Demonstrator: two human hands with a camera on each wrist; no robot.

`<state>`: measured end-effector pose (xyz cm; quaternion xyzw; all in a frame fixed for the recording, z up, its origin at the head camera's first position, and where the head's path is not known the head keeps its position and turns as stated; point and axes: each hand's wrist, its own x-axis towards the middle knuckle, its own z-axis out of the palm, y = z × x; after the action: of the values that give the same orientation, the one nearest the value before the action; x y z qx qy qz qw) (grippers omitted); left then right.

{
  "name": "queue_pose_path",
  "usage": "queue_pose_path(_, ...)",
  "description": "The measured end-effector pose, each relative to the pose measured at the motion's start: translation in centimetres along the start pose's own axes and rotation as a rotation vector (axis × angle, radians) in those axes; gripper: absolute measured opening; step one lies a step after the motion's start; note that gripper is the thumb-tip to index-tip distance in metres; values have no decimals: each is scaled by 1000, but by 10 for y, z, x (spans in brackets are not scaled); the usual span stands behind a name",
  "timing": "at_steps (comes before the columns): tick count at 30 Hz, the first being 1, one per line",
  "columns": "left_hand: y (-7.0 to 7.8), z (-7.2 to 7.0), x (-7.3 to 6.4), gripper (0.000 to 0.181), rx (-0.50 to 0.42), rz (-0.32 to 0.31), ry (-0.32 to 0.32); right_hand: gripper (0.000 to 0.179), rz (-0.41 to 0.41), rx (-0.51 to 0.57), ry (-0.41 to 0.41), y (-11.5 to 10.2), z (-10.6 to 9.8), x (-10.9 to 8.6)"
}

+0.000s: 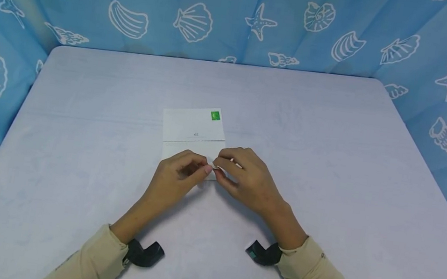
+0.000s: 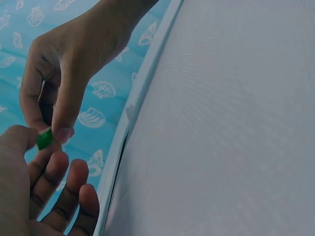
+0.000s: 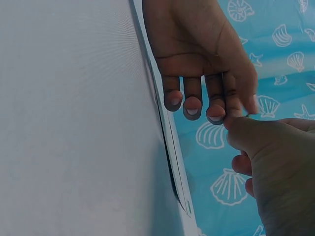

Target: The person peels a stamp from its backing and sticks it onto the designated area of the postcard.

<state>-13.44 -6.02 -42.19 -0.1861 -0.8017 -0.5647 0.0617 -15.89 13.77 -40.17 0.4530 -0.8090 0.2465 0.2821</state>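
My left hand (image 1: 173, 177) and right hand (image 1: 250, 179) pinch a small green stamp (image 2: 44, 139) together, likely for fine control. A white envelope (image 1: 187, 123) lies beneath, on the worktop (image 1: 332, 149).

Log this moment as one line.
left hand: pinches green stamp; right hand: pinches same stamp; white envelope: on table, another green stamp at corner

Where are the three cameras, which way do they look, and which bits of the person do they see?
Head: on the person's head, looking forward and down at the table; shows the left hand, right hand and tan sleeves.
Left wrist: worn there, looking at the pinched green piece; shows both hands.
Right wrist: worn there, looking where the hands meet; shows both hands.
Both wrist views share hands, table and shell curtain.
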Motion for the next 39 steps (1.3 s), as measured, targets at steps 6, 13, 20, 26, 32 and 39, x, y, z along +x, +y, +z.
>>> queue_pose_path(6,12,-3,-1,9,-8,16,43,15,73,120,-32,-1,5,-3)
queue_pose_path(13,-4,0,-1,7,89,170,75,17,265,385,-6,-3,9,-6)
queue_pose_path(20,-2,0,1,6,155,287,102,15,295,422,38,-20,-5,8)
queue_pose_path(26,0,-1,1,6,162,311,97,17,295,409,54,-28,-12,17)
queue_pose_path(32,-3,-1,1,6,178,321,95,15,284,413,55,-28,-11,16)
queue_pose_path(39,-3,-1,1,6,185,316,106,13,288,401,62,-28,-10,17)
